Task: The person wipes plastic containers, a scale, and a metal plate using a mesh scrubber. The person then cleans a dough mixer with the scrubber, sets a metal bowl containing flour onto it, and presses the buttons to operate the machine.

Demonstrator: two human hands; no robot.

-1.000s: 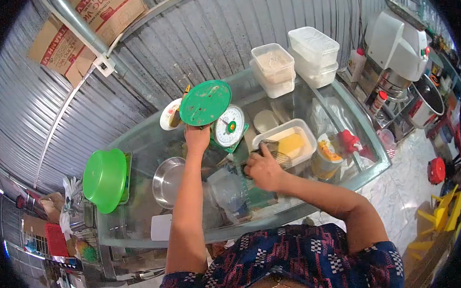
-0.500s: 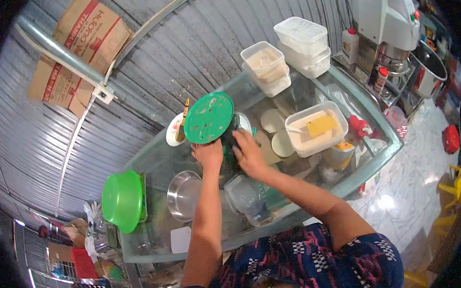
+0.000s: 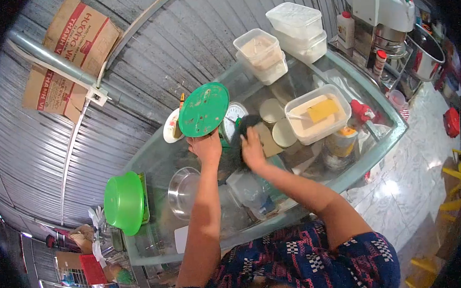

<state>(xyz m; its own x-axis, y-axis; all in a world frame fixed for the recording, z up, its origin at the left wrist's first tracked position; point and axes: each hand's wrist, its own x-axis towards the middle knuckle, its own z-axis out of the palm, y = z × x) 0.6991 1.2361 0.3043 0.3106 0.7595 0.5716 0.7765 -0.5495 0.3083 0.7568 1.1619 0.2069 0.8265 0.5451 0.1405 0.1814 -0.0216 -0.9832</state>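
Scale (image 3: 233,119) stands on the glass counter (image 3: 394,133); the left hand (image 3: 206,146) grips a tilted green pan (image 3: 203,109) beside its dial. The right hand (image 3: 253,150) holds a blurred dark object (image 3: 249,123) near the scale.

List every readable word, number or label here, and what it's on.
"HUONG VI", accent marks unclear: upper cardboard piece.
"THANH V", ending unclear: upper cardboard piece and lower cardboard piece.
Too small to read: the cardboard's finer print, the scale dial markings, the red-capped container label.
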